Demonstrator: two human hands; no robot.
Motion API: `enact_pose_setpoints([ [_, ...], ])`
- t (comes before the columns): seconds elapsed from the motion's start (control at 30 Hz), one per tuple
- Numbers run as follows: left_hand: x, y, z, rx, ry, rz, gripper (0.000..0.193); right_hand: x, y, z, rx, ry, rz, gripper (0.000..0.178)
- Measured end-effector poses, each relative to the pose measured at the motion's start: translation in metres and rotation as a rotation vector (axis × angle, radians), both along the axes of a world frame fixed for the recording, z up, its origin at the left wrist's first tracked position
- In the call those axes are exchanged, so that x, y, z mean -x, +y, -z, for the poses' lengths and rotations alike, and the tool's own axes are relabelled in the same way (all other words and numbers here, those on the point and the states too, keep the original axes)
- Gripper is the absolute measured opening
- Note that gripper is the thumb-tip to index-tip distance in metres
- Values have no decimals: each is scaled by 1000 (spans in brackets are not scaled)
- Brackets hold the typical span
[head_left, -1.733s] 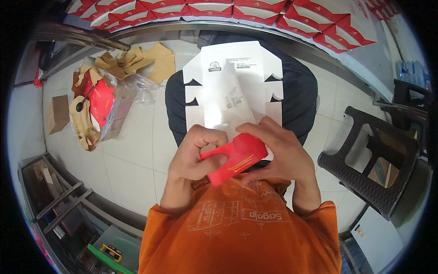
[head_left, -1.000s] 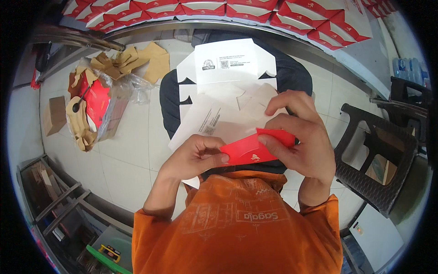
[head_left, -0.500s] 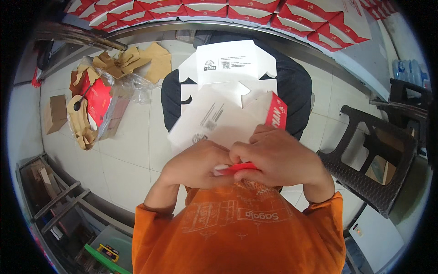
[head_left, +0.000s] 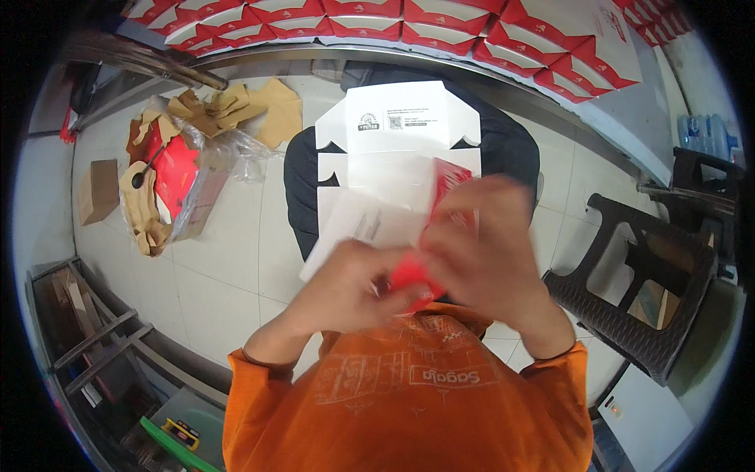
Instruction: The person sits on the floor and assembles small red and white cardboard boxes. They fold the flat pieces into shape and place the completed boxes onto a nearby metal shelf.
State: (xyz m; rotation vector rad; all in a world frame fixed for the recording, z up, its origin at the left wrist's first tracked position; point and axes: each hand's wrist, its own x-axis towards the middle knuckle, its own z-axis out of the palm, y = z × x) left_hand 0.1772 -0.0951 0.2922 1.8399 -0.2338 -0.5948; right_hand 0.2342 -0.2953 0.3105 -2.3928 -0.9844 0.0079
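Since the frame half a second earlier, the right hand (head_left: 491,252) has shifted outward from the body, more of the red strip shows between the hands, and the upright red end panel has swung nearer the middle. Closest to the camera, the orange shirt (head_left: 409,409) spreads below both forearms. Just beyond it, the left hand (head_left: 354,275) is clamped on the near red edge of a part-folded carton (head_left: 414,274), thumb on the near side. Carton and right hand meet at that same red part, the fingers lying over it; they are too blurred to tell whether they pinch or only press. From between the hands, the carton's white panel slants out past the left hand's knuckles, and its red end panel stands beyond the right hand's fingers. Underneath, a flat white blank (head_left: 397,118) with notched sides lies across the dark trousers (head_left: 507,149). Farther out on the tiled floor (head_left: 220,291), a dark stool (head_left: 629,315) stands to the right, while to the left an opened package of red sheets (head_left: 177,173) sits amid torn brown paper (head_left: 279,114), beside a small brown box (head_left: 98,191). Farthest off, rows of red-and-white boxes (head_left: 366,29) line a table.
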Motion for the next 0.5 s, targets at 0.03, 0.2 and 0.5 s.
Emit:
enact_pose_setpoints([
  [0.03, 1, 2, -1, 118, 66, -211, 14, 2, -4, 11, -176, -94, 32, 28],
  [0.2, -6, -7, -3, 732, 63, -783, 28, 28, -8, 41, -274, -297, -36, 47],
  [0.5, 2, -28, 19, 624, 94, -701, 30, 13, -6, 25, -20, -195, -31, 39],
])
